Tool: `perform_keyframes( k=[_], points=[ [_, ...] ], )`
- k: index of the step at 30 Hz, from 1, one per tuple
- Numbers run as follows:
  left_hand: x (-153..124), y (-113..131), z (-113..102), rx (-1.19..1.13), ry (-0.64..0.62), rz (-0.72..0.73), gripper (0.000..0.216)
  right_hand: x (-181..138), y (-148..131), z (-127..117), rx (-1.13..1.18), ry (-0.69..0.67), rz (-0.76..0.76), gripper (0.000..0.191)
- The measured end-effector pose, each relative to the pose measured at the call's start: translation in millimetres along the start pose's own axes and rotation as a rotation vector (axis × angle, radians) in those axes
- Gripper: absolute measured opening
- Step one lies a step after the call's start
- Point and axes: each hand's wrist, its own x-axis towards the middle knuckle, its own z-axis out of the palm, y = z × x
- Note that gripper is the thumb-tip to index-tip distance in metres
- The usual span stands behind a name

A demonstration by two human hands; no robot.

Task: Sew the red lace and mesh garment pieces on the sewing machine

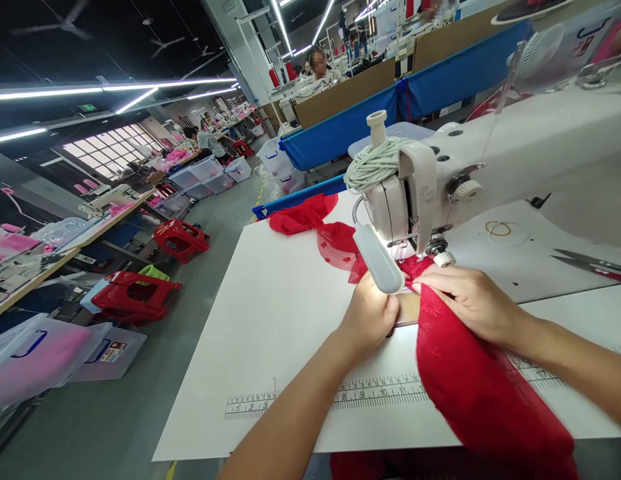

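Observation:
A sewing machine (pixel 415 193) stands on the white table. Red lace fabric (pixel 440 333) runs from under its needle area, over the table's front edge and down. My right hand (pixel 473 300), right of the needle, pinches the fabric's edge between thumb and fingers. My left hand (pixel 370 310) is curled at the fabric on the left of the needle; a white lamp (pixel 379 259) on the machine hides its fingertips. More sheer red fabric (pixel 337 247) lies behind the left hand. The needle tip is hard to make out.
A printed ruler (pixel 363 395) runs along the table front. Scissors (pixel 593 265) and a thin looped band (pixel 499 229) lie at the right. Another red piece (pixel 303 213) rests at the far table edge. Red stools (pixel 135 297) and plastic bins (pixel 43 353) stand left; people work behind.

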Motion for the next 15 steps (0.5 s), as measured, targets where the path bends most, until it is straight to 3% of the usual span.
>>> perform_keyframes(
  k=[4, 10, 15],
  points=[
    [-1, 1, 3, -0.054, -0.010, -0.038, 0.013, -4, 0, 2, -0.065, -0.009, -0.053, 0.038],
    [-1, -2, -1, 0.070, -0.058, 0.039, 0.024, -10, 0, 2, -0.319, 0.028, -0.158, 0.026],
    [-7, -2, -1, 0.356, -0.097, 0.172, 0.030, -13, 1, 3, -0.388, 0.003, -0.169, 0.030]
  ],
)
